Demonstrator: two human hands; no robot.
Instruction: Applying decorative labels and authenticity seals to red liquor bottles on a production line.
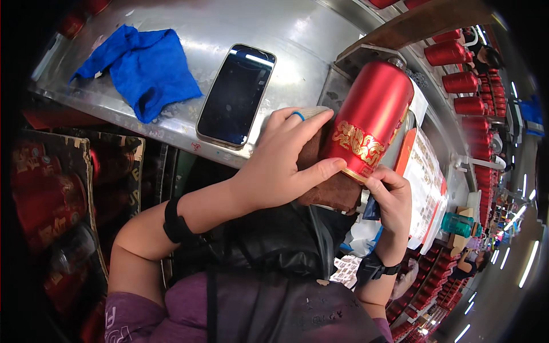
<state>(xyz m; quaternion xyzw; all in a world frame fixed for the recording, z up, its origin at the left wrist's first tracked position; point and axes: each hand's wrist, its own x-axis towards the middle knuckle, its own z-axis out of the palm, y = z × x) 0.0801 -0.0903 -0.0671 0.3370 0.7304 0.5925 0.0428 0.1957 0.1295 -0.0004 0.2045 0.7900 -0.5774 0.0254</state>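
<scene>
A metallic red bottle (372, 97) with a gold pattern round its lower part lies tilted, neck toward the upper right, on a brown cloth-covered support (329, 193). My left hand (280, 154), with a blue ring on one finger, has thumb and index finger spread wide. Its thumb tip touches the bottle's base edge, while the index finger reaches toward the bottle's left side. A beige piece (311, 112) shows beside that finger; its kind is unclear. At the base's right side, my right hand (392, 197) pinches the bottle's edge between thumb and bent fingers.
A phone (237, 94) and a blue cloth (143, 71) lie on the metal table (297, 34). Boxes of red bottles (51, 194) stand at lower left. Printed sheets (426, 183) are right of the bottle. Farther right, red bottles (446, 52) line up along the worktop.
</scene>
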